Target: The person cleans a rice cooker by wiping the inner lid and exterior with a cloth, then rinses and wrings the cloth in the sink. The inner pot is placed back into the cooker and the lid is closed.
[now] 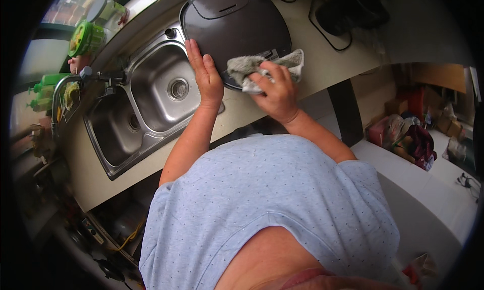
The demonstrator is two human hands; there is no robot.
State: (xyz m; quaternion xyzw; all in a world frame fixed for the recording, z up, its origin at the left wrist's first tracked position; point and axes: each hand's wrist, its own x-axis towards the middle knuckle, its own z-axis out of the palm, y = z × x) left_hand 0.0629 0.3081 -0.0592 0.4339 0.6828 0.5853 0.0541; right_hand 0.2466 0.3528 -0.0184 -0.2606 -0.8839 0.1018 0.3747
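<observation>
A dark, glossy rounded appliance [242, 29], perhaps a rice cooker, stands on the pale countertop beside the sink. My left hand [206, 76] lies flat against its left side, fingers extended and holding nothing. A grey-white cloth [245, 67] is bunched under my right hand [278, 89], whose fingers grip it against the appliance's near edge, by a small panel. The cloth's loose end spreads to the right of my fingers. The underside of the cloth is hidden.
Left of the appliance is a steel double-bowl sink [162, 85] with a curved faucet [62, 89]. A green-lidded tub [85, 38] and a jar [109, 14] stand on the windowsill. At the back right is a black appliance [351, 12] with a cord [332, 46] on the countertop [321, 68].
</observation>
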